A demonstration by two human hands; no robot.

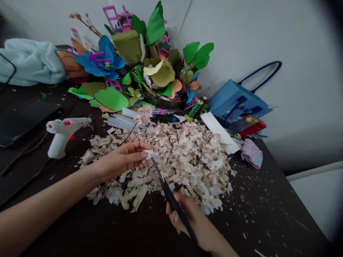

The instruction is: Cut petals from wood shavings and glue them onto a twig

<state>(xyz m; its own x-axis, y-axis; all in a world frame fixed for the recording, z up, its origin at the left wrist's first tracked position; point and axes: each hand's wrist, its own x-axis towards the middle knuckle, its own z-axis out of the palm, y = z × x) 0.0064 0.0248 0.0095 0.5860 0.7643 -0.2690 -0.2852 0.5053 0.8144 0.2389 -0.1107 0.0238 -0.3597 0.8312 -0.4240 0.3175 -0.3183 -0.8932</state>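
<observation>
Between the thumb and fingers of my left hand is a small white piece. My right hand is wrapped round the handles of black scissors. The scissor blades point up and left, and their tips are at the small white piece. Under and behind both hands spreads a wide pile of pale, dry-looking scraps. A thin brown stem with a pale pink flower rises just behind my left hand.
A white glue gun stands at the left, near a dark flat object. Clear sticks, green thread and a white strip lie behind the pile. Colourful paper-like flowers and a blue bag stand at the back.
</observation>
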